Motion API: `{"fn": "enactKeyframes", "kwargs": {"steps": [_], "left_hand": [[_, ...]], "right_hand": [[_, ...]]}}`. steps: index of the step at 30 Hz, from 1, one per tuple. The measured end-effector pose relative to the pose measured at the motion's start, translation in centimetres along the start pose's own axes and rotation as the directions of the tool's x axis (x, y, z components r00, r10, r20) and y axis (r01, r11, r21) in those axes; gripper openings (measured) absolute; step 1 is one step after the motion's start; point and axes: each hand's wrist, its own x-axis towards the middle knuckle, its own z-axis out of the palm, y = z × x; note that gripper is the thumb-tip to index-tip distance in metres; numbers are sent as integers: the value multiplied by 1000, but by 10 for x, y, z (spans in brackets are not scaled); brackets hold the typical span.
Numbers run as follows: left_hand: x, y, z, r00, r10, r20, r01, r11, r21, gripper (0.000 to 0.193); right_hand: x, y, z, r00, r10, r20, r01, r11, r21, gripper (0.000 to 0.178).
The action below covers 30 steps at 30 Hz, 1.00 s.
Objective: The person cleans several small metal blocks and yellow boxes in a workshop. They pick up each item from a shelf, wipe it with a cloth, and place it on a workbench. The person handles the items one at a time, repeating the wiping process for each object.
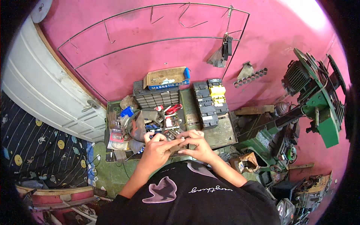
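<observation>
My left hand [154, 148] and my right hand [197, 147] meet in front of my body, at the near edge of a cluttered workbench. Their fingers are bent and pinched together around something small and greyish that I cannot make out. Just beyond my left hand, a black belt loop [129, 129] lies over a clear plastic bag and loose tools. Red-handled pliers [173, 109] and a white-and-red bottle [168, 122] are among the clutter beyond my hands.
A grey drawer cabinet [157, 98] carries an open cardboard box [167, 78] at the back. Black and yellow battery-like blocks [207, 103] stand to its right. A green drill-press-like machine [322, 108] rises at right; a white door [48, 86] is at left.
</observation>
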Motion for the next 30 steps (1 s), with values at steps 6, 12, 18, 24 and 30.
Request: {"fn": "enactKeyframes", "kwargs": {"steps": [6,12,18,24,30], "left_hand": [[-12,-14,9,966,-198,163,237,932,-274,29],[-32,-40,37,876,122,467,102,899,-427,44],[-52,-32,57,794,-364,486,607,445,-658,34],[-51,-40,71,827,-368,426,563,563,-606,41],[-40,-25,93,861,-341,378,509,563,-651,48]], "right_hand": [[-11,12,-7,994,109,-6,-102,947,304,20],[-28,27,0,878,413,243,-414,399,818,45],[-84,96,50,838,184,514,-545,239,803,72],[-66,84,40,861,311,402,-497,345,796,39],[-67,78,41,621,503,601,-731,94,676,54]]}}
